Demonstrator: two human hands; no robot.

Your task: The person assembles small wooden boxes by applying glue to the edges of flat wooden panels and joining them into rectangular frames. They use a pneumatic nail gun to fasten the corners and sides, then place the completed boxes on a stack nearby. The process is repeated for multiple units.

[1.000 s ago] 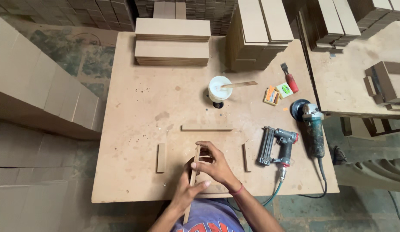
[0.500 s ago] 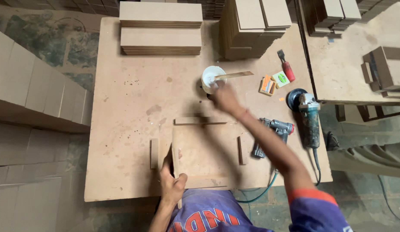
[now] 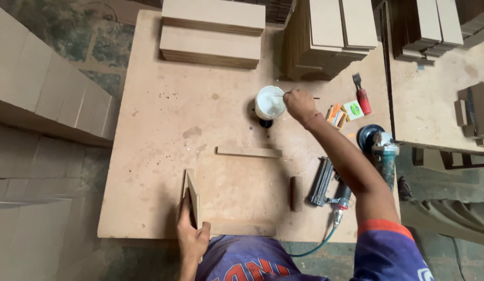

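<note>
With your left hand [image 3: 191, 237] gripping the board [image 3: 192, 198] on edge and your right hand [image 3: 299, 104] pinching the stick [image 3: 283, 96] in the far glue tub [image 3: 269, 102], a loosened grip could let the board topple.

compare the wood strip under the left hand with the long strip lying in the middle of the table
The strip under the left hand stands tilted on its edge, running toward the person; the long strip lies flat, running across the table. The left hand steadies the first; nothing touches the second. Both are plain brown board like the table.
</note>
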